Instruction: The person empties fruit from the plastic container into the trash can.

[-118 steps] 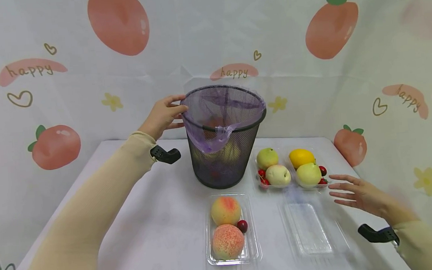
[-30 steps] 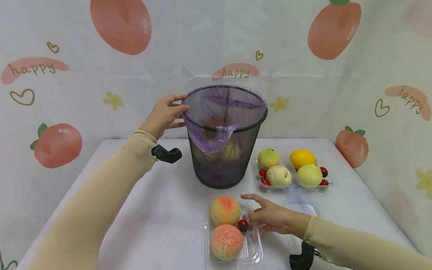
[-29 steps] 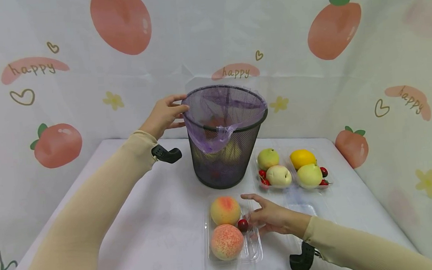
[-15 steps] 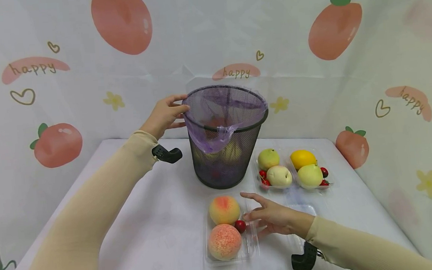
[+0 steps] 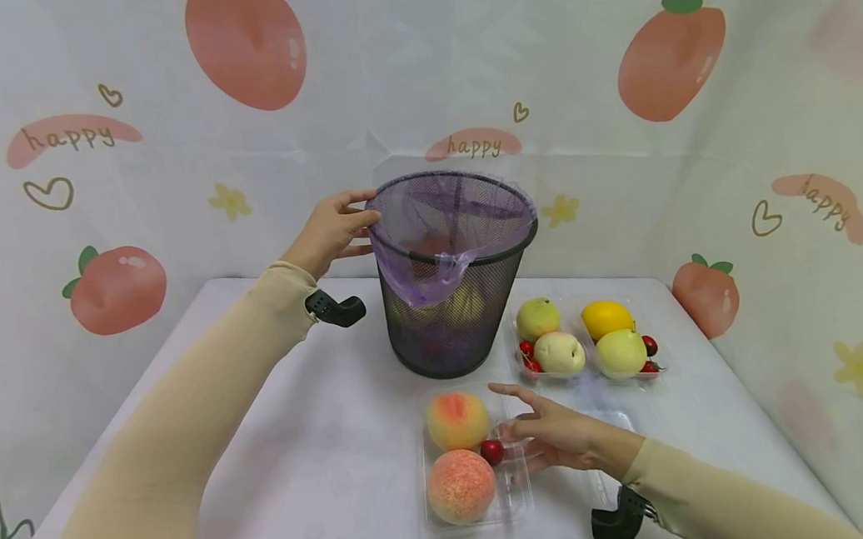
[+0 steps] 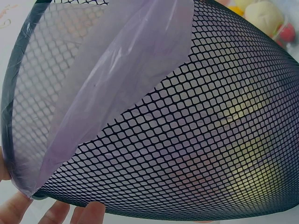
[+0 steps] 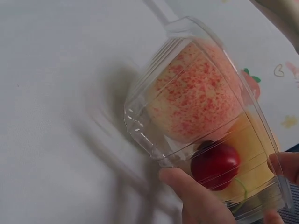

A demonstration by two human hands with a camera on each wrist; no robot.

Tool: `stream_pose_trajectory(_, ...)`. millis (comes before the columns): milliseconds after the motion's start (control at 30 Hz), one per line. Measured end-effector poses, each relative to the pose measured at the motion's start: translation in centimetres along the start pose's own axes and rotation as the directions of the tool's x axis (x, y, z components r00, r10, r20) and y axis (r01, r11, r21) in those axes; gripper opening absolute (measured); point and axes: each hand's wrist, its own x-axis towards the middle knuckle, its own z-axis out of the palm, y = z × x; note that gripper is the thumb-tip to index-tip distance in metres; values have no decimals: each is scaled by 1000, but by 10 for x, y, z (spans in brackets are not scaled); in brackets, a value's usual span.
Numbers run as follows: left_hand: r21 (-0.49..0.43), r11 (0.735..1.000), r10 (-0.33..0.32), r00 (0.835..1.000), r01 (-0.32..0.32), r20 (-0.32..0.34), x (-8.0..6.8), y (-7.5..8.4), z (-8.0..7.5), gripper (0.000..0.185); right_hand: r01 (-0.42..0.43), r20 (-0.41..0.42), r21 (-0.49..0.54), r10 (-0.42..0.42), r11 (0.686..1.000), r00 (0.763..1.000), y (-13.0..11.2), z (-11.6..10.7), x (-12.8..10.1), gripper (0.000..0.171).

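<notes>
A black mesh bin (image 5: 453,318) lined with a purple bag (image 5: 431,269) stands at the middle of the table. My left hand (image 5: 346,225) grips its rim on the left side. In the left wrist view the bin (image 6: 196,140) fills the frame, my fingertips (image 6: 88,212) under its rim. In front of the bin lies a clear plastic tray (image 5: 517,489) with two peaches (image 5: 456,420) (image 5: 461,486) and a cherry (image 5: 492,451). My right hand (image 5: 533,428) pinches the tray's right edge. The right wrist view shows my thumb (image 7: 196,196) on the tray (image 7: 140,126), beside the cherry (image 7: 216,164).
Two clear trays (image 5: 515,339) (image 5: 659,354) at the back right hold pears, a lemon and cherries. An empty clear tray (image 5: 611,420) lies under my right forearm. Blurred fruit shapes show through the bin's mesh. The white table (image 5: 323,444) ends near a printed backdrop.
My right hand came from the far right to the peach tray and took its right edge. The tray has since shifted slightly to the right. My left hand stays on the bin.
</notes>
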Motion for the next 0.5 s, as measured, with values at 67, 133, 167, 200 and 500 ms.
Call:
stream_pose_trajectory(67,1,1000,2,1000,-2,0,0,0,0,53,9,1,5,-9,1000,1000,0,-3,-3,77)
stream_pose_trajectory(133,1,1000,3,1000,-3,-1,0,0,0,53,22,3,7,-22,1000,1000,-2,-5,-6,77)
stream_pose_trajectory(167,2,1000,3,1000,-3,-1,0,0,0,53,30,4,10,-30,1000,1000,-3,-7,-8,77)
stream_pose_trajectory(200,1,1000,2,1000,-2,-2,0,0,0,53,38,5,12,-38,999,999,-4,-8,-10,77)
stream_pose_trajectory(500,1,1000,-8,1000,8,-5,1,0,0,52,100,13,5,-100,995,995,-16,-22,-31,72)
